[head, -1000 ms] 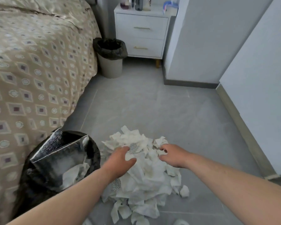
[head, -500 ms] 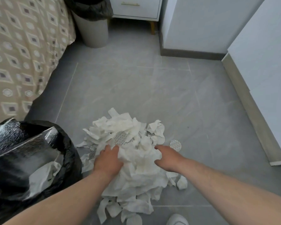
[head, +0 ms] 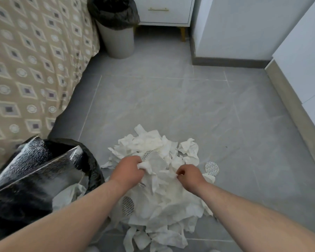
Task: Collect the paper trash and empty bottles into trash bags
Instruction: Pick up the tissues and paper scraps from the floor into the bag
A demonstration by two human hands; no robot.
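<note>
A heap of crumpled white paper trash (head: 158,197) lies on the grey tile floor in front of me. My left hand (head: 129,171) is closed on a wad of paper at the heap's left side. My right hand (head: 189,174) is clenched on paper at the heap's right side. A black trash bag (head: 36,179) stands open at the lower left, touching the heap, with some white paper inside it. A round white patterned disc (head: 211,168) lies on the floor just right of the heap. No bottles are in view.
A bed with a beige patterned cover (head: 31,70) fills the left side. A grey waste bin (head: 117,31) with a black liner stands at the back, beside a white nightstand (head: 164,11). White walls and a skirting board (head: 298,120) bound the right.
Both hands have gone from lying flat on the heap to fists closed on paper. The camera has tilted and shifted a little.
</note>
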